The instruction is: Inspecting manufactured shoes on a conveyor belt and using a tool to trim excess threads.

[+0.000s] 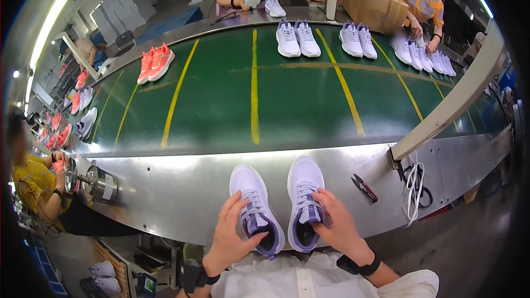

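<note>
Two pale lavender sneakers stand side by side on the metal ledge in front of me, toes pointing away. Fingers apart, my left hand (231, 233) rests against the outer side of the left sneaker (247, 178); its fingertips are by the laces and its thumb is at the collar. My right hand (338, 223) touches the right sneaker (305, 172) in a similar way, fingertips on the lacing and thumb near the tongue. Its fingers are also spread. Both shoes are laced, with darker purple collars and dark insides.
Beyond the metal ledge (171, 187) runs a green conveyor belt (215, 99) with coral sneakers (155, 64) and white sneakers (298, 38). Thread snips (364, 187), a white cord (413, 193) and a slanted post (441, 110) are at right. A metal canister (100, 184) stands left. Co-workers handle shoes around the belt.
</note>
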A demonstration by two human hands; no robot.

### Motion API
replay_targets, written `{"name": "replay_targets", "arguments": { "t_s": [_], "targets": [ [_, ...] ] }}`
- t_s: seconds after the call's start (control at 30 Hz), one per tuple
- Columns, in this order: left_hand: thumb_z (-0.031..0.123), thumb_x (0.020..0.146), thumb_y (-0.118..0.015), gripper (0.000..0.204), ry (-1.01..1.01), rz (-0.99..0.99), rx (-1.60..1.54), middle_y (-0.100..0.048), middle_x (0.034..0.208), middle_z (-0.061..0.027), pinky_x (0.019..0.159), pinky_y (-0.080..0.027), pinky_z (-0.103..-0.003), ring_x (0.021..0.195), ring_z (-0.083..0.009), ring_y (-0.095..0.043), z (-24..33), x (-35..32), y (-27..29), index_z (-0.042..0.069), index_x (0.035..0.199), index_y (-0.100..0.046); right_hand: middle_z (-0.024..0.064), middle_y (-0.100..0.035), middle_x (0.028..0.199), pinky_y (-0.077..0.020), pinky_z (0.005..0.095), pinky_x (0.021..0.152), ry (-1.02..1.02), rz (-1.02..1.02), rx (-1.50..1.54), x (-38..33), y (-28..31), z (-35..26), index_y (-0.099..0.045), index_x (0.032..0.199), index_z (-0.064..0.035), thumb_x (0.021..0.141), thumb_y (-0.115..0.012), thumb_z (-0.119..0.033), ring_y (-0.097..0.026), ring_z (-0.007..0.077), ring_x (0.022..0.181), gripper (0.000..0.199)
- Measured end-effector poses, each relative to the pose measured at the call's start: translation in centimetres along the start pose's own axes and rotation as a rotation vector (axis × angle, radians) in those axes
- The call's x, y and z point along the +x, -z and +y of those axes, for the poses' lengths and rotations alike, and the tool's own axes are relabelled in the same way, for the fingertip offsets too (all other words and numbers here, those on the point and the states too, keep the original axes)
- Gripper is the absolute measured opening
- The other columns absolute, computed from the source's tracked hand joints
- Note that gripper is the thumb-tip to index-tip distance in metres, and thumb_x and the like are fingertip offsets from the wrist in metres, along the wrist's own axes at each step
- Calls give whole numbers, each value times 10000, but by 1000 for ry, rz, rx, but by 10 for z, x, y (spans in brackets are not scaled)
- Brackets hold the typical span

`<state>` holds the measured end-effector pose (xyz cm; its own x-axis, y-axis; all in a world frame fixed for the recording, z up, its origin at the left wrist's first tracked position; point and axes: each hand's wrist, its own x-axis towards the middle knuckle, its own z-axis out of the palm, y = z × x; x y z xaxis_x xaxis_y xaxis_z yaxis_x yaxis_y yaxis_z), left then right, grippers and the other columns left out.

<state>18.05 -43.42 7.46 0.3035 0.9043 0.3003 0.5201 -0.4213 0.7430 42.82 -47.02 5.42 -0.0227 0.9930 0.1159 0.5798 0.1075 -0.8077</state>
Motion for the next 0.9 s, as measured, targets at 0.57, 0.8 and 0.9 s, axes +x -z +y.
{"name": "replay_targets", "arguments": {
  "t_s": [0.57, 0.8, 0.9],
  "targets": [
    [-5, 717, -700, 843, 560, 34, -758, -319, 1428, -176, 1046, -354, -383, 1286, -278, -401, -32, -32, -51, -2, 1418, -232, 104, -526, 1246, -434, 348, 904, -252, 186, 64, 2, 56, 48, -523, 1232, -33, 736, -667, -56, -541, 232, 1084, 517],
    [-8, 717, -703, 902, 559, -21, -793, -285, 1437, -159, 1052, -346, -382, 1299, -272, -381, -31, -31, -51, 6, 1440, -164, 96, -549, 916, -441, 365, 780, -302, 281, -443, -2, 58, 89, -613, 1006, -42, 692, -739, -105, -536, 283, 854, 344],
    [-4, 727, -702, 896, 545, -22, -829, -281, 1438, -151, 1051, -347, -381, 1302, -264, -372, -27, -27, -52, 18, 1441, -162, 76, -552, 904, -438, 364, 769, -339, 282, -374, -2, 56, 92, -624, 956, -51, 699, -731, -101, -541, 265, 862, 283]
  ]
}}
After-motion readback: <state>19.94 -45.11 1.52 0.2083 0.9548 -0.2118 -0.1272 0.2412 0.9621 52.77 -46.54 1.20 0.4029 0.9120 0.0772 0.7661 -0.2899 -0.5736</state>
